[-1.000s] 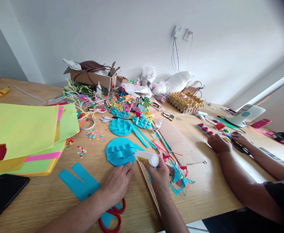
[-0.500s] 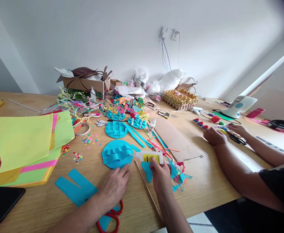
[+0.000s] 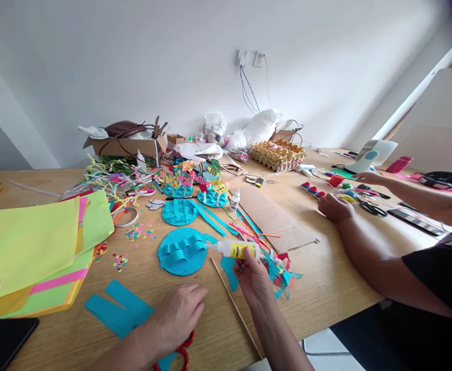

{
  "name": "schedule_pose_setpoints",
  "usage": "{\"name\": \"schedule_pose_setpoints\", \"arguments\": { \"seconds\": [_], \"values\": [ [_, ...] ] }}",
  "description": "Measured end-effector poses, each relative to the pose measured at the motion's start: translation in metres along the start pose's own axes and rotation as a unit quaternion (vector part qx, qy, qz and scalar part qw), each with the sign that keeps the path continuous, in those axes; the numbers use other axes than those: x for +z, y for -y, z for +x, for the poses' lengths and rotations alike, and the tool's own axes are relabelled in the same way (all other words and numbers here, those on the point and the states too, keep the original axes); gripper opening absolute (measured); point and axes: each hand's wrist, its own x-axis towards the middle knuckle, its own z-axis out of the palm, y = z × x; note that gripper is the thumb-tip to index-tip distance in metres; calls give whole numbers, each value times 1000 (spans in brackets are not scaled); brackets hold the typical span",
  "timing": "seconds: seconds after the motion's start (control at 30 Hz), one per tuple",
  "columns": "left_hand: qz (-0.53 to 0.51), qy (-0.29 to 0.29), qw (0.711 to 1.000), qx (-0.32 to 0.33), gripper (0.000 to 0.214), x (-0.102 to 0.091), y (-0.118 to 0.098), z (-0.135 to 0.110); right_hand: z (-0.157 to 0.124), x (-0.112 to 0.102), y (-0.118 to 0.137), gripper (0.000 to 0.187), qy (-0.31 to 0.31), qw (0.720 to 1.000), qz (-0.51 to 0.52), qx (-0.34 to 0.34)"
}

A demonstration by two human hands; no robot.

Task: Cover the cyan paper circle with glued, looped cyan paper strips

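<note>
My right hand [image 3: 253, 275] is closed around a white glue bottle [image 3: 238, 249] with a yellow label. The bottle lies nearly level, its nozzle pointing left to the right edge of a round blue piece [image 3: 183, 264] that bears raised, wavy blue strips. My left hand [image 3: 182, 310] is just below that round piece, apart from it, fingers loosely bent with nothing visible in them. Under my left wrist lie a cut blue sheet [image 3: 123, 308] and red-handled scissors [image 3: 183, 355], both partly hidden. A thin wooden stick [image 3: 235, 306] rests between my hands.
A second blue disc [image 3: 179, 212] and decorated blue discs [image 3: 212, 198] stand farther back. Coloured sheets [image 3: 28, 232] and a phone [image 3: 7, 342] are at left. Cardboard [image 3: 274, 219] and paper scraps [image 3: 283, 273] lie right; another person's arms [image 3: 359, 239] reach in beyond.
My left hand has drawn back from the round blue piece toward me. The glue bottle stays near the piece's right edge. The other person's far hand has reached farther away; the view has shifted slightly.
</note>
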Motion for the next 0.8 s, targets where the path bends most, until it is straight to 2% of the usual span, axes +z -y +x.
{"name": "schedule_pose_setpoints", "arguments": {
  "seconds": [0.17, 0.4, 0.53, 0.7, 0.8],
  "values": [
    [41, -3, 999, 29, 26, 3, -11, -1, 5, -5, -3, 39, 21, 995, -85, -39],
    [126, -45, 991, 13, 36, 15, 1, 9, 5, 0, -13, 39, 38, 969, -217, -109],
    [132, -52, 990, -8, 35, 19, 6, 11, 8, -1, -16, 38, 58, 963, -236, -114],
    [147, -38, 988, -8, 36, 18, 7, 13, 8, -6, -17, 35, 111, 960, -220, -130],
    [154, -26, 988, -16, 37, 17, 7, 13, 3, -7, -14, 35, 115, 961, -212, -132]
  ]
}}
